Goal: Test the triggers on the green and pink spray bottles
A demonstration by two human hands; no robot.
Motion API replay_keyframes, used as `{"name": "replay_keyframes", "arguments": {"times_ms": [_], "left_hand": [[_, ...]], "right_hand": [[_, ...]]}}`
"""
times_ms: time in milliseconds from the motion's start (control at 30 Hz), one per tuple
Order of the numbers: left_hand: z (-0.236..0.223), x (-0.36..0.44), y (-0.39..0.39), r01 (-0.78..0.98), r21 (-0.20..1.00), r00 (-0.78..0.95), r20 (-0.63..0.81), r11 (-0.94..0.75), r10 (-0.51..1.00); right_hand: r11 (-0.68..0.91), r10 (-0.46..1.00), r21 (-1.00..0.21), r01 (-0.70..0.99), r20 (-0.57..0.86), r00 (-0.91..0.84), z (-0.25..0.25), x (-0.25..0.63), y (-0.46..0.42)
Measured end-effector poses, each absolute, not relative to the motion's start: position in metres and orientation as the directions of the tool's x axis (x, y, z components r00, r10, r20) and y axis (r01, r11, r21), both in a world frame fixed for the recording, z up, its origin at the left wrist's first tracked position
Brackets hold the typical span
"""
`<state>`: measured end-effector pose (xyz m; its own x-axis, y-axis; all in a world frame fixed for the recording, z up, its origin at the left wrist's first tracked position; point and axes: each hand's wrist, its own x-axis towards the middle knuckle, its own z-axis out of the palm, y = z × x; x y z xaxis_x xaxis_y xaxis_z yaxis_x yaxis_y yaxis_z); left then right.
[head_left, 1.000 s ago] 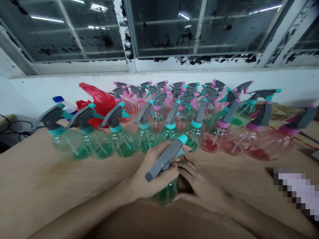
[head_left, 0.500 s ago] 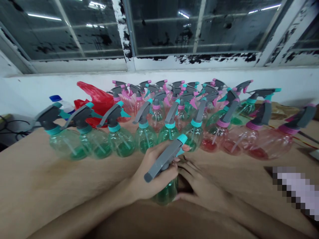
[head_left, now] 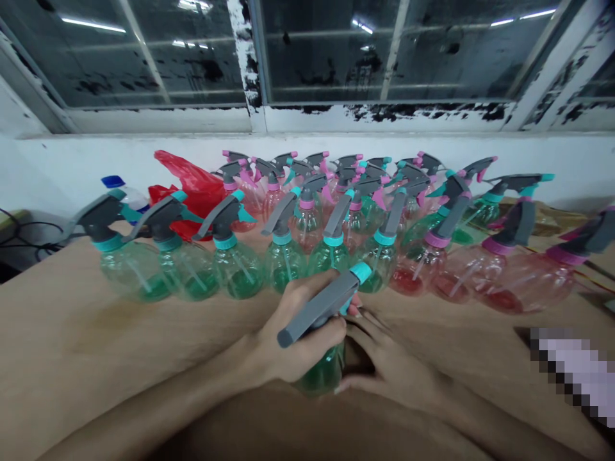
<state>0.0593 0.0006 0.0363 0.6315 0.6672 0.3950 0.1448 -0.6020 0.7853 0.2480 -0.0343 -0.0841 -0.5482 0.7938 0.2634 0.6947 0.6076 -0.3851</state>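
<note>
Beneath nozzle (head_left: pixel 361 273), trigger (head_left: pixel 346 305) now farther back

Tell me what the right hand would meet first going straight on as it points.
Probably the green trigger spray bottle in the left hand; the right hand may be touching it, depth being unclear.

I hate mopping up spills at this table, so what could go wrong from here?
The left grip is wrapped around the held spray bottle close to its trigger, so a stray squeeze might set it off, with the nozzle facing the front-row bottles. Those stand close together, so bumping one could tip its neighbours.
</note>
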Motion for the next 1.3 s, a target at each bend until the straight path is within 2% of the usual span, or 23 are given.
{"name": "replay_keyframes", "arguments": {"times_ms": [333, 867, 1100, 1300], "left_hand": [[0.027, 0.061, -0.002, 0.24, 0.778, 0.611, 0.344, -0.581, 0.712], [0.028, 0.063, -0.005, 0.24, 0.781, 0.579, 0.362, -0.577, 0.73], [0.028, 0.064, -0.001, 0.185, 0.764, 0.586, 0.419, -0.618, 0.694], [0.028, 0.063, -0.002, 0.228, 0.758, 0.588, 0.394, -0.611, 0.707]], "right_hand": [[0.606, 0.793, -0.392, 0.692, 0.227, -0.565, -0.082, 0.247, -0.033], [0.61, 0.792, -0.388, 0.691, 0.267, -0.549, -0.082, 0.248, -0.035], [0.589, 0.806, -0.401, 0.701, 0.231, -0.545, -0.078, 0.247, -0.036], [0.602, 0.798, -0.383, 0.7, 0.254, -0.547, -0.083, 0.248, -0.035]]}}
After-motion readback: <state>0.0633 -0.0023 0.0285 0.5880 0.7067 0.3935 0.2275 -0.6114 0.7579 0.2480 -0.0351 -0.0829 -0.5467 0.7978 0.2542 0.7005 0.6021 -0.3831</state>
